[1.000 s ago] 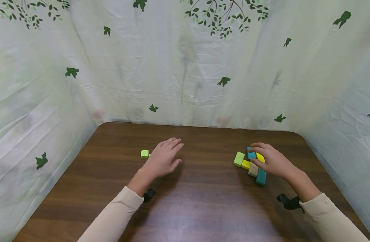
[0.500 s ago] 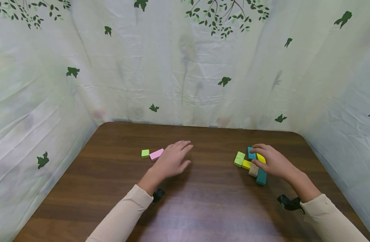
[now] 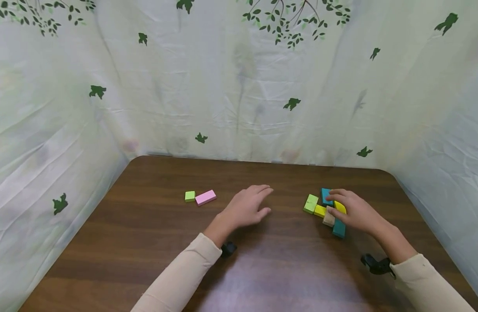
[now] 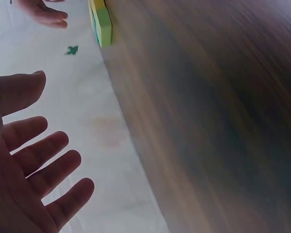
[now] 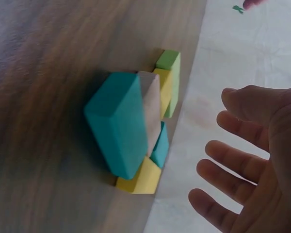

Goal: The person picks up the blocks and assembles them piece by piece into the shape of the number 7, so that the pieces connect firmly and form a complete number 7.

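Observation:
My left hand (image 3: 246, 209) hovers over the middle of the table, fingers spread and holding nothing. To its left lie a pink block (image 3: 205, 197) and a small green block (image 3: 190, 196), side by side. Over on the right, my right hand (image 3: 354, 209) hangs above a cluster of blocks with relaxed fingers and nothing between them. In the right wrist view the cluster shows a large teal block (image 5: 117, 127), a plain wood block (image 5: 151, 107), a yellow block (image 5: 140, 177), a smaller yellow block (image 5: 163, 92), a green block (image 5: 173, 82) and a blue block (image 5: 160, 148).
The brown wooden table (image 3: 165, 242) has rounded far corners. Behind it and along its sides hangs a pale cloth (image 3: 239, 95) printed with green leaves and birds. Dark wrist straps (image 3: 377, 264) sit below both hands.
My left hand has moved right, away from the pink and green blocks, uncovering the pink one. My right hand stays nearly still above the cluster.

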`<state>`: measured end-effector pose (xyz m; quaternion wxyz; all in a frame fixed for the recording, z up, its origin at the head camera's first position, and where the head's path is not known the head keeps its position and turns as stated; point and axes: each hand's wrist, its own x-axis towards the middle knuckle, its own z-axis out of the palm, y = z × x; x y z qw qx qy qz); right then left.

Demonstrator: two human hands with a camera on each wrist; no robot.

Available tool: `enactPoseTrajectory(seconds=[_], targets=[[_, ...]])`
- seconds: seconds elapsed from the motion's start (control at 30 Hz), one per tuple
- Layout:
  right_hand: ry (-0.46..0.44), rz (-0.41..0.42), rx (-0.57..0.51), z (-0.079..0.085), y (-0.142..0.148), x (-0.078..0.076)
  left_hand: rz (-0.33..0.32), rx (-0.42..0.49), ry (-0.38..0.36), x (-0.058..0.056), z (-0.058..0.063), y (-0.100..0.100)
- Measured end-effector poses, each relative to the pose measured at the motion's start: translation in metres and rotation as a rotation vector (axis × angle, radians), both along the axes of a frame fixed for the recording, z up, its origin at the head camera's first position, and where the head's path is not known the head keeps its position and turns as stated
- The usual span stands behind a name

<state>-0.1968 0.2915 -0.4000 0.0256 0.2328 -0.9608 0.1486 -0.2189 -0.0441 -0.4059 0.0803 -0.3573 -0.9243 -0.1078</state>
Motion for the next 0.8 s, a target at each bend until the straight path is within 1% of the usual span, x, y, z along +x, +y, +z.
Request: enactPoseTrajectory(seconds=[0.17, 0.33, 0.47, 0.6, 0.7, 0.8], targets=[[-0.011, -0.025, 0.009, -0.008, 0.004, 0.002, -0.033, -0.016, -0.061, 0.006, 0.002, 0.027], [-0.018, -0.031, 0.016, -0.013, 0.010, 0.003, -0.076, 0.031, -0.119, 0.008, 0.000, 0.051], [-0.045, -0.051, 0.021, -0.018, 0.014, 0.005, -0.091, 0.077, -0.180, 0.005, -0.007, 0.064], [-0.065, -0.071, 0.018, -0.020, 0.015, 0.007, -0.087, 0.117, -0.235, 0.000, -0.014, 0.074], [-0.070, -0.080, 0.018, -0.021, 0.016, 0.007, -0.076, 0.132, -0.268, -0.003, -0.016, 0.079], [-0.078, -0.087, 0.020, -0.021, 0.017, 0.008, -0.065, 0.127, -0.282, -0.004, -0.018, 0.083]])
